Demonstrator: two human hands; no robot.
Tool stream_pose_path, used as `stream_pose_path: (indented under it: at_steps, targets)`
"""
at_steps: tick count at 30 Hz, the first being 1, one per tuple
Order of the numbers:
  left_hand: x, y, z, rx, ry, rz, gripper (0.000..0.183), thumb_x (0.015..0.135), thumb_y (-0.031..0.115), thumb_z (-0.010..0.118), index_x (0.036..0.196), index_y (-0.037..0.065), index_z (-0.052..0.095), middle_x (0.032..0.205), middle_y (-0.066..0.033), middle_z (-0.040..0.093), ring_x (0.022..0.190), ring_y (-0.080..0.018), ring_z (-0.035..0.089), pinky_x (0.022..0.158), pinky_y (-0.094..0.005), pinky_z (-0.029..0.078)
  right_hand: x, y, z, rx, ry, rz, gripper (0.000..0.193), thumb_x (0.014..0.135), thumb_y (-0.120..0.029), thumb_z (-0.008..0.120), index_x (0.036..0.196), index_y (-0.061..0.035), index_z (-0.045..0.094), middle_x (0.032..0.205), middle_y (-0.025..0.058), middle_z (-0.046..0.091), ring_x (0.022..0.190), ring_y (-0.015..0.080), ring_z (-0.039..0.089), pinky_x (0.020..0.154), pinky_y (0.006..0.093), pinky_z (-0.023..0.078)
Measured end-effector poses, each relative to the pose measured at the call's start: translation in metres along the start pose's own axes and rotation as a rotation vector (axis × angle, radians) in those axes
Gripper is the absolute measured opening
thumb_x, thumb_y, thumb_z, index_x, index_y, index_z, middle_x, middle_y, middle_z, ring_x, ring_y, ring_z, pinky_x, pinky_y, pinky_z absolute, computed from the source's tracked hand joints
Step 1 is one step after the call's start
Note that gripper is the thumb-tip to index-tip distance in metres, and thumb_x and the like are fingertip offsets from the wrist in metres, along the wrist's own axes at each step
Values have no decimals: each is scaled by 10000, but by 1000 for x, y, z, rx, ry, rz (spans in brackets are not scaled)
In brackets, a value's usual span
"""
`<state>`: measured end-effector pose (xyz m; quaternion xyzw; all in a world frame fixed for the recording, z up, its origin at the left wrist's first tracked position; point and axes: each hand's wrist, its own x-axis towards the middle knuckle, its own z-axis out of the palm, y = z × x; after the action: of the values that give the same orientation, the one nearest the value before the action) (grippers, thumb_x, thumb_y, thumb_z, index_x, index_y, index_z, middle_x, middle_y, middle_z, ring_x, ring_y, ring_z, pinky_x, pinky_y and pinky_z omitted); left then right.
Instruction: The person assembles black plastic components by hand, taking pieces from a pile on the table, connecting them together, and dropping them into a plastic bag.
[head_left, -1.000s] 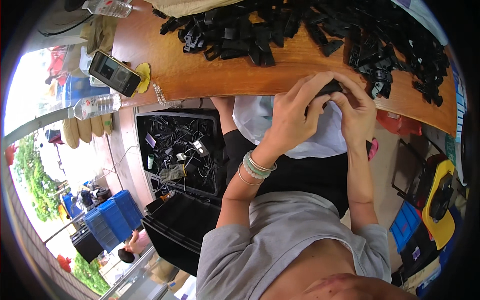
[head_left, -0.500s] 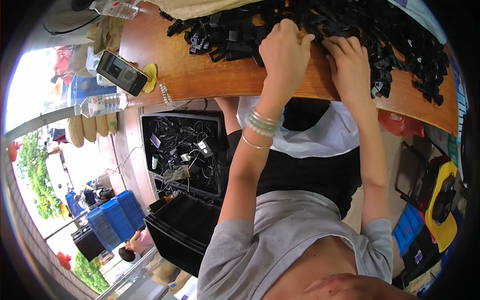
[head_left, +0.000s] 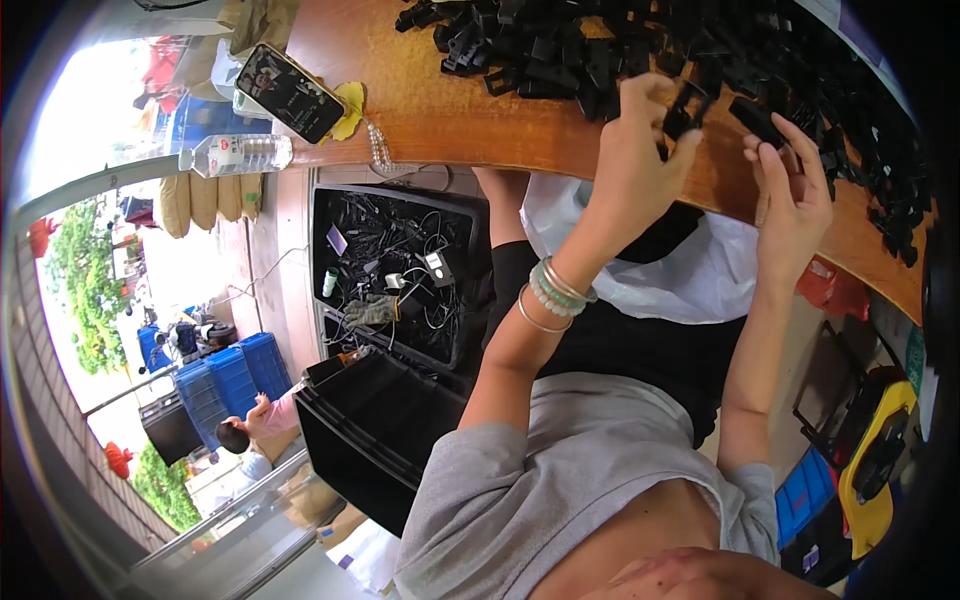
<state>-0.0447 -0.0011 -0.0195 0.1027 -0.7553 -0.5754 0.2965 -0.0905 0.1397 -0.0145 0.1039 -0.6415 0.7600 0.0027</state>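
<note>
Wooden tabletop (head_left: 400, 85) before me: above its near edge my left hand (head_left: 642, 150) pinches a black clip (head_left: 684, 112), fingers closed; my right hand (head_left: 792, 200) grips a smooth black piece (head_left: 757, 122), apart, perhaps against snagging. The black heap (head_left: 560, 58) sits within reach, the white bag (head_left: 722, 272) below.

The left hand (head_left: 640, 165) pinches, thumb (head_left: 684, 150) opposite curled fingers (head_left: 641, 92), the left forearm (head_left: 522, 345) slanting down and left from that grip. Just right of it, the right hand (head_left: 795, 208) grips between thumb and fingers, the right forearm (head_left: 762, 345) running steeply below.
</note>
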Motion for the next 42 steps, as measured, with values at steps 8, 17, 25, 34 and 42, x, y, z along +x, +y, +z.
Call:
stream_pose_path:
  at_steps: [8, 17, 25, 34, 42]
  targets:
    - [-15, 20, -27, -117, -337, -247, 293, 755, 22, 709, 1018, -36, 595, 755, -59, 631, 514, -53, 527, 430, -198, 393, -8, -6, -2, -256, -363, -148, 218, 816, 4, 583, 1026, 26, 638, 1070, 74, 578, 934, 138, 523, 786, 235, 408]
    - [-21, 27, -27, -250, -305, -384, 281, 803, 24, 660, 1057, -57, 572, 775, -75, 643, 534, -57, 550, 456, -193, 413, -17, -9, -2, -472, -366, -273, 256, 810, 9, 586, 1063, 25, 623, 1119, 89, 597, 1004, 186, 565, 870, 285, 438]
    - [-47, 30, -11, 94, -173, 86, 263, 804, -9, 641, 1064, 15, 607, 893, -101, 660, 646, -111, 618, 571, -236, 486, -45, 3, 1, 70, -224, 46, 431, 825, 62, 597, 1249, 36, 521, 1113, 135, 603, 1019, 163, 582, 900, 266, 450]
    - [-53, 6, -30, 320, -385, 144, 209, 763, 5, 687, 958, -6, 614, 812, -111, 630, 675, -210, 607, 597, -297, 480, -29, -5, -24, -419, -464, -30, 236, 772, 62, 598, 1001, 30, 647, 916, 120, 649, 868, 207, 618, 762, 281, 476]
    - [70, -18, 30, 941, -91, 275, 222, 776, 196, 647, 848, -14, 632, 969, -177, 587, 755, -303, 644, 626, -390, 520, 50, 28, 20, -1224, -217, -673, 366, 725, -16, 563, 1077, -72, 644, 1132, 99, 566, 1007, 284, 537, 827, 377, 432]
